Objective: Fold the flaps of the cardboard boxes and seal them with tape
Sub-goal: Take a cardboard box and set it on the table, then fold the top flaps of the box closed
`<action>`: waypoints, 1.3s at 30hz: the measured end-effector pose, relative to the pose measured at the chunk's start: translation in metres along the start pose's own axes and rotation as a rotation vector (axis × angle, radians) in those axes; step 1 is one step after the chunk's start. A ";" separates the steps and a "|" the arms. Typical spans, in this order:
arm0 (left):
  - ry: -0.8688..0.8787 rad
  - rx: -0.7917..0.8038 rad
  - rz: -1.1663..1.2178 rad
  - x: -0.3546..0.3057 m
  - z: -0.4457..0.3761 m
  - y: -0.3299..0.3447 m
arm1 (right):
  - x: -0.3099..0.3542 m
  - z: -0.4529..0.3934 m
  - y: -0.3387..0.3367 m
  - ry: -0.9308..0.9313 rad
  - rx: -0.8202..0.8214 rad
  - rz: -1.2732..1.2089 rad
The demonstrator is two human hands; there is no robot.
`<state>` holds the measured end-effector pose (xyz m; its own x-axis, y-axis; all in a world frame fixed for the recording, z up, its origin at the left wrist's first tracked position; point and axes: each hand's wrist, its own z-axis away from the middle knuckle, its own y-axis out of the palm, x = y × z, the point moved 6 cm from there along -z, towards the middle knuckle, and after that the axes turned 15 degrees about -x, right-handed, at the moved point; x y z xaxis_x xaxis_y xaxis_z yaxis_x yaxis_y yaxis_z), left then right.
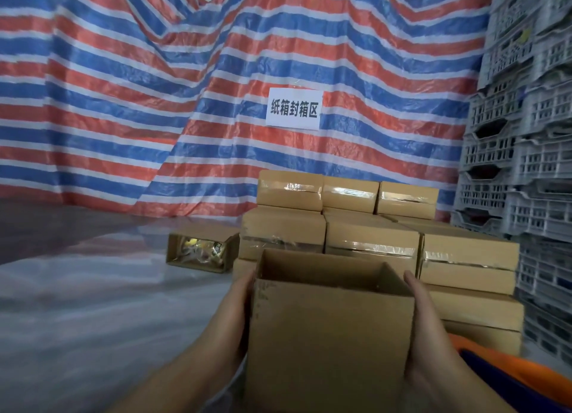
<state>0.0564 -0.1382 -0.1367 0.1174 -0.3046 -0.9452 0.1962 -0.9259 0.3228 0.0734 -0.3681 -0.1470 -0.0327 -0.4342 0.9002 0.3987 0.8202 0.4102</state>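
Box (pixel 331 329) open-topped, held up between my hands in front of taped box stack (pixel 371 242). Left hand (pixel 233 313) flat against left side, right hand (pixel 422 316) flat against right, fingers straight.

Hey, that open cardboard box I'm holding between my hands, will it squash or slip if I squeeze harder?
The open cardboard box looks empty, so probably light. Its top is unsealed, so the walls may bow inward under the left hand and right hand. Both palms press flat on plain cardboard, likely grippy enough, though a loose hold could let it slide.
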 end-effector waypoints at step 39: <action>0.090 0.127 -0.094 0.006 -0.027 -0.009 | -0.001 0.011 0.000 -0.107 0.121 0.257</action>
<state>0.0822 -0.1258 -0.1441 0.1921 -0.1998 -0.9608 0.0865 -0.9718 0.2194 0.0629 -0.3634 -0.1465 -0.0438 -0.1703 0.9844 0.2950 0.9392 0.1756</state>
